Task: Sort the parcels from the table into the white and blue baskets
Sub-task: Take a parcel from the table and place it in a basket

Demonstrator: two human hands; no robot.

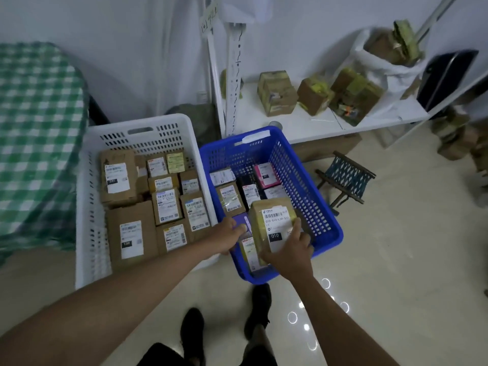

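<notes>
Parcels fill both baskets at the middle of the frame. In the blue basket [323,220], right of centre, the right hand [287,253] grips a tan cardboard parcel [273,225], thumb curled over its right edge; the box is tilted, and its white label shows a barcode, a printed number line and a black tag reading 010. The left hand [227,237] reaches over the basket's left wall, fingers curled onto a purple parcel [241,220] just beside the tan one. Deeper in the blue basket lie smaller packets, among them a pink one [266,175] and a black one [249,190], each with a white label. The white basket [91,202], left of centre, holds brown cardboard boxes packed side by side, labels up. A green checked cloth [37,128] covers the surface at the far left, and taped cartons [277,93] sit on a white shelf at the upper right.
</notes>
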